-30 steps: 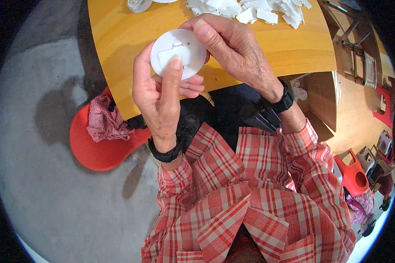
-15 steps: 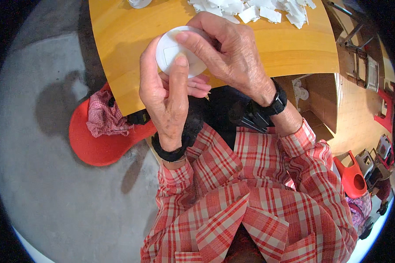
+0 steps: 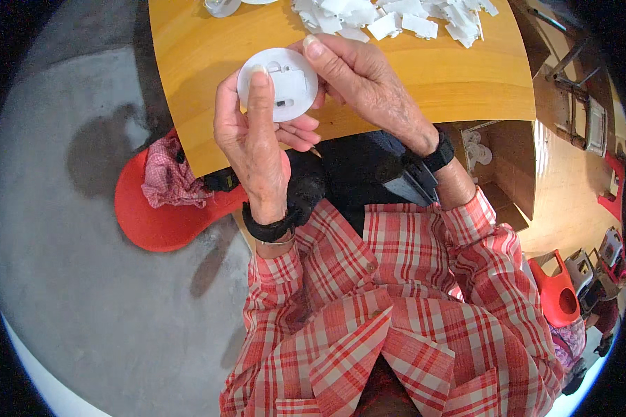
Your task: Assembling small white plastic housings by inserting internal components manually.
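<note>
My left hand (image 3: 261, 149) holds a round white plastic disc (image 3: 300, 104) above the table, its thumb pressed on the face and its fingers behind and below. On the face is a rectangular recess with small slots and a dark part near its lower edge. Close by the disc's upper right rim is my right hand (image 3: 358, 76). Its thumb is raised off the face and lies along the curled forefinger; other fingertips sit at or behind the right rim. Whatever the right fingers pinch is hidden.
A heap of flat white plastic pieces (image 3: 400, 17) lies at the table's (image 3: 466, 83) far side. A clear white round part (image 3: 221, 5) is at the far left. Under the right side stands an open box (image 3: 508, 160) with white parts. A red stool (image 3: 153, 226) bears a checked cloth (image 3: 165, 181).
The right thumb has come off the disc's face toward its upper right rim. Where a closed rectangular panel showed, a recess with slots now shows. The disc has moved slightly left.
</note>
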A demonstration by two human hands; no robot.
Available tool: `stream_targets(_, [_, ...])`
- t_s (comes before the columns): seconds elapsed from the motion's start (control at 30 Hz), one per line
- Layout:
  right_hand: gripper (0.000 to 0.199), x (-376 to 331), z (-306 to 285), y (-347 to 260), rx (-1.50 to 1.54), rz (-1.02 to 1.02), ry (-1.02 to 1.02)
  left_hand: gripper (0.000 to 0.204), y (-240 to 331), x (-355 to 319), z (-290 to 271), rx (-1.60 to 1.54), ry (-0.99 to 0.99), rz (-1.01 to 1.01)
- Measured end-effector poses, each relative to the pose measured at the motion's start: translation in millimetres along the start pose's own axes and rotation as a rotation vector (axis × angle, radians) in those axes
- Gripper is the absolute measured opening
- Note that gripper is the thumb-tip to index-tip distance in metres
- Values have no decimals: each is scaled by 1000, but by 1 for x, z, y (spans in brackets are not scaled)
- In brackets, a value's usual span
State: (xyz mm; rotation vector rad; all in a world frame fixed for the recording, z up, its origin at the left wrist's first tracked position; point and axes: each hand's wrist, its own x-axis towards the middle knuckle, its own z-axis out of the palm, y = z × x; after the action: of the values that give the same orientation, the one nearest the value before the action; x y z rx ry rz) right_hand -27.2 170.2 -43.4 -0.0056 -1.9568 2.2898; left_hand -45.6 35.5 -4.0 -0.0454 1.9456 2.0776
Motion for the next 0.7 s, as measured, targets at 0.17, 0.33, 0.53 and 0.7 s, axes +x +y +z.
stream_targets(0.17, [33, -5, 3, 20, -20, -157, 114, 31, -8, 5, 10, 107, 48, 6])
stream_targets(0.33, [27, -6, -1, 34, -73, -24, 36, 31, -21, 10, 12, 141, 72, 6])
stream_targets(0.53, [25, -4, 10, 35, -151, 2, 189, 29, -36, 20, 2, 130, 79, -38])
stream_targets(0.7, [21, -8, 18, 36, -166, -4, 218, 28, -33, 13, 1, 160, 96, -48])
